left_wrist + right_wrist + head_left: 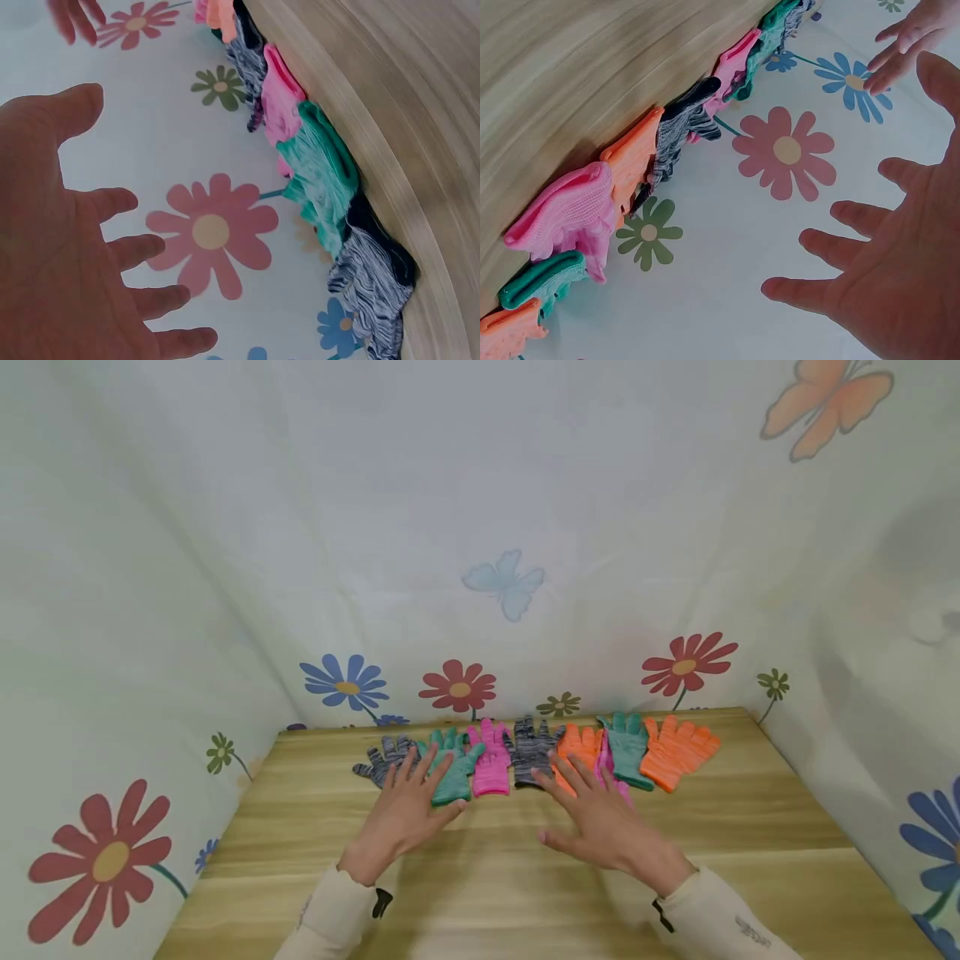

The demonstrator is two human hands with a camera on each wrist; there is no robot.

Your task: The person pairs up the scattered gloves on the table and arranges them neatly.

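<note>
Here we are, both hands over the wood-grain bench [491,902], low in the frame; the left hand [401,818], left of centre, hovers with fingers fanned, its grip spread and unfilled, nearest the green knit glove [453,783]; the right hand [611,828], right of centre, matches it, grip spread and unfilled too, by an orange knit glove [582,740] and a pink knit glove [566,206] largely covered in the head view; eight gloves line the bench's far edge, across the middle of the frame; a grey striped glove [378,763] sits at the row's left end, another orange glove [675,758] at its right; behind rises a flower-print backdrop [375,552], blue butterfly [506,583] at upper centre; cream sleeves [330,906] enter from the bottom edge.
</note>
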